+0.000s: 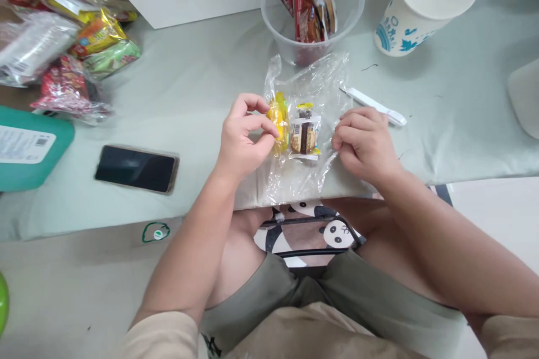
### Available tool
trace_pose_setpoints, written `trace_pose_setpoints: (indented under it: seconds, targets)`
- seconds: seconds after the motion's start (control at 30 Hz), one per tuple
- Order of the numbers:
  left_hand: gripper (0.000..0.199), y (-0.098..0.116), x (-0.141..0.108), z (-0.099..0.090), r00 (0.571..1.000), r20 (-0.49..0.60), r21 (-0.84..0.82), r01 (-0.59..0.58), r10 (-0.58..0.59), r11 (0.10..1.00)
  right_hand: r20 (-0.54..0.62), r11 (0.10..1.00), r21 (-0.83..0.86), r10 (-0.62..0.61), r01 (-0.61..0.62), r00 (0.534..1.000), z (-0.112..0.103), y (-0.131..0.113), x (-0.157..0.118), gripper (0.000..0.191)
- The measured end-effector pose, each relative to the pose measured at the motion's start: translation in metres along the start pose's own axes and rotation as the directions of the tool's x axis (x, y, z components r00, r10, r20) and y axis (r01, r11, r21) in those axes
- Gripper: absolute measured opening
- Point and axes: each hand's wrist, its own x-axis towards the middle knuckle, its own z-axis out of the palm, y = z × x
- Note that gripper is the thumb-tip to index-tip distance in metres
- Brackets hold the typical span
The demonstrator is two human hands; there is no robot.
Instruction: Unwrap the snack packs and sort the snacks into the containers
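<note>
A crinkled clear plastic bag lies flat near the table's front edge. At its middle are a yellow wrapped packet and a small wrapped snack with a brown band, side by side. My left hand is at the left, thumb and index finger pinched on the bag's film beside the yellow packet, the other fingers curved. On the opposite side, my right hand has curled fingers closed at the bag's right edge. A white-handled cutter or pen-like tool lies just behind the right hand, apart from its grip.
Behind the bag stands a clear round tub holding several wrapped snacks. A white paper cup is to its right. A phone, a green container and a heap of snack packets occupy the left.
</note>
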Motion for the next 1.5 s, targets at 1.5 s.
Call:
trace_pose_setpoints:
  seconds: [1.5]
  targets:
    - [0.037, 0.026, -0.022, -0.068, 0.464, 0.3, 0.448, 0.703, -0.834, 0.552, 0.097, 0.992, 0.1, -0.089, 0.08, 0.991, 0.013, -0.042, 0.005, 0.022]
